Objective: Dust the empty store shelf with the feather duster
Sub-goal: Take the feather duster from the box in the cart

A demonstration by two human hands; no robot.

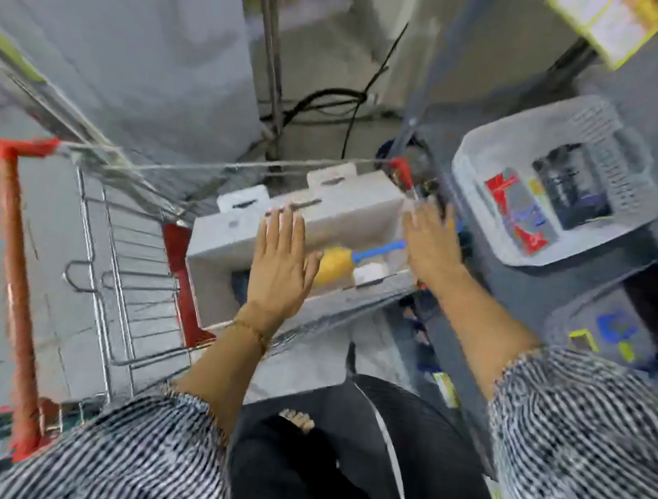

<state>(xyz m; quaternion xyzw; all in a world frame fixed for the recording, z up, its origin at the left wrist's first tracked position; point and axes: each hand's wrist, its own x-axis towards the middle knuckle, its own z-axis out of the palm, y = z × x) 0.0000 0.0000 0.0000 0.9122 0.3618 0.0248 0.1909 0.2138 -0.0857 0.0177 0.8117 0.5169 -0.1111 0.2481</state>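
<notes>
Both hands reach down over a shopping cart point(106, 260) whose basket holds pale boxes point(325, 206). The left hand point(281, 259) is spread flat, fingers straight, holding nothing, its palm over the near edge of the boxes. The right hand point(431, 244) is also open and empty, fingers extended toward the cart's far red corner, though blur softens its outline.

Between the two hands lies what looks like the feather duster point(353, 261) — a yellow head with a blue handle pointing toward the right hand (the blur leaves the identification a judgement). It rests in the cart beside the boxes, untouched.

The step in hand seems to be picking it up. The right hand is nearer the handle, so closing around the blue shaft well back from the yellow head would give reach for sweeping. Lifting it straight up should avoid snagging on the boxes or wire sides — the empty shelf itself is not clearly in view.
</notes>
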